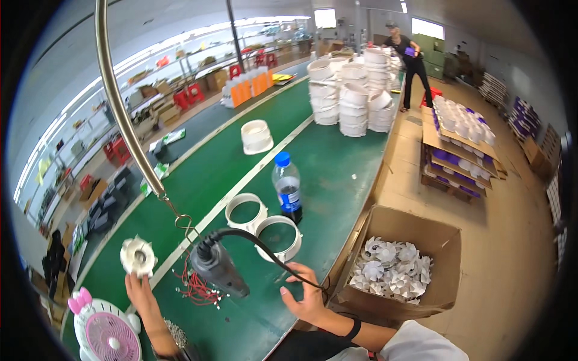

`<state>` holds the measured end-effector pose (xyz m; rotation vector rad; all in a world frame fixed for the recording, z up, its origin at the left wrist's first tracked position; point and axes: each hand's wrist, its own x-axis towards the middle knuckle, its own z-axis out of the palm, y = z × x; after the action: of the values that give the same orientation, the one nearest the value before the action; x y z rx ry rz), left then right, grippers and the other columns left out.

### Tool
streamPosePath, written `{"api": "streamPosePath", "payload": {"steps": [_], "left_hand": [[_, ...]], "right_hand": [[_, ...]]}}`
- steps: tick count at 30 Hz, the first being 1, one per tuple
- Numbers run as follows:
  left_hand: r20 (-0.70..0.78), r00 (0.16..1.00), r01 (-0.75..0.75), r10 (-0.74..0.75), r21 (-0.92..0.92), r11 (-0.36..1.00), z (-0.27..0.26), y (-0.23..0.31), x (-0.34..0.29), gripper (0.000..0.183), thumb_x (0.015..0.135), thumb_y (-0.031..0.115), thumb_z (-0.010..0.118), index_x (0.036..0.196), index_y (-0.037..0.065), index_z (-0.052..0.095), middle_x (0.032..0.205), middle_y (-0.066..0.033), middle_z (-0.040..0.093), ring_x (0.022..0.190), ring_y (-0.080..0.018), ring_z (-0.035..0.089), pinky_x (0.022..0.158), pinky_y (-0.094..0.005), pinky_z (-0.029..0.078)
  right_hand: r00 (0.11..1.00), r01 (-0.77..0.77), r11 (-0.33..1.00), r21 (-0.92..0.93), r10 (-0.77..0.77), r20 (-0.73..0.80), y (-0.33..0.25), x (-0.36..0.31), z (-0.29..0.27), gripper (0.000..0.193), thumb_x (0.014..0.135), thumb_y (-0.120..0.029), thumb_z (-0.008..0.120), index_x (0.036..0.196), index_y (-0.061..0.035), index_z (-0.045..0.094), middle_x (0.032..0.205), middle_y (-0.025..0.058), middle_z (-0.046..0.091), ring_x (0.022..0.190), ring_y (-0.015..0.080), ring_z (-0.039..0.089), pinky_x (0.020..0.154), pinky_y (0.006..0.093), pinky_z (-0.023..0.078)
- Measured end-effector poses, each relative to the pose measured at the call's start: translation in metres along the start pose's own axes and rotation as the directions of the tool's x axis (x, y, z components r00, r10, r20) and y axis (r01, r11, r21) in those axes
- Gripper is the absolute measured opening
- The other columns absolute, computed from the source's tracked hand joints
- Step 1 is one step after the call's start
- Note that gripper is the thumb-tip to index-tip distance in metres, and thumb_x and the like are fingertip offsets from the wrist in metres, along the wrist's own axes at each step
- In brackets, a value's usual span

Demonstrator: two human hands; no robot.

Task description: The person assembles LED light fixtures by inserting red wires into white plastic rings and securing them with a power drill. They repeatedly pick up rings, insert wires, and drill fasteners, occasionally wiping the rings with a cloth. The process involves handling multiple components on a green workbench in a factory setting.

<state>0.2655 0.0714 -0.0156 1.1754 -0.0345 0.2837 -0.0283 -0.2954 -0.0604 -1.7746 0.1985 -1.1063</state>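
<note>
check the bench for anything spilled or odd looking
Yes: red wires lie in a loose tangle on the green bench, left of the hanging grey tool, with small whitish bits strewn around them, which looks untidy. No damage stands out.

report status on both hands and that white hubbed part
Left hand at near edge of white hubbed part. Right hand open, empty. Corded screwdriver hangs between them.
</note>
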Motion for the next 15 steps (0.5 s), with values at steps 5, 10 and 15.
{"api": "streamPosePath", "payload": {"steps": [5,10,15], "left_hand": [[-0.097,0.987,-0.132,0.132,-0.001,0.991,0.076,0.068,-0.216,0.04,0.103,0.016,0.068,0.138,-0.001,0.057,0.135,-0.0131,0.057,0.116,-0.0274,0.062,0.101,-0.0385,0.054],[0.196,0.969,-0.185,0.151,0.169,0.968,0.16,0.052,-0.404,0.037,0.099,0.014,0.072,0.133,0.003,0.062,0.127,-0.0149,0.062,0.108,-0.0305,0.066,0.093,-0.0402,0.056],[0.777,0.618,-0.228,0.117,0.034,0.973,0.259,0.072,-0.464,0.036,0.095,0.008,0.076,0.129,0.002,0.064,0.111,-0.0164,0.068,0.1,-0.0315,0.069,0.087,-0.0394,0.057]], "right_hand": [[0.999,0.039,0.999,-0.011,-0.039,0.007,-0.004,-0.001,0.0,0.03,0.089,-0.008,0.077,0.111,-0.0028,0.059,0.136,0.022,0.064,0.129,0.0396,0.06,0.11,0.047,0.046],[0.997,0.075,0.997,-0.003,-0.075,-0.022,0.004,-0.002,0.002,0.027,0.09,-0.009,0.077,0.109,-0.0024,0.06,0.134,0.0212,0.064,0.127,0.039,0.061,0.108,0.0463,0.047],[0.999,0.054,0.998,0.027,-0.054,0.005,-0.013,0.003,-0.003,0.024,0.092,-0.009,0.076,0.109,-0.0022,0.06,0.134,0.0203,0.064,0.126,0.0384,0.06,0.108,0.046,0.046]]}}
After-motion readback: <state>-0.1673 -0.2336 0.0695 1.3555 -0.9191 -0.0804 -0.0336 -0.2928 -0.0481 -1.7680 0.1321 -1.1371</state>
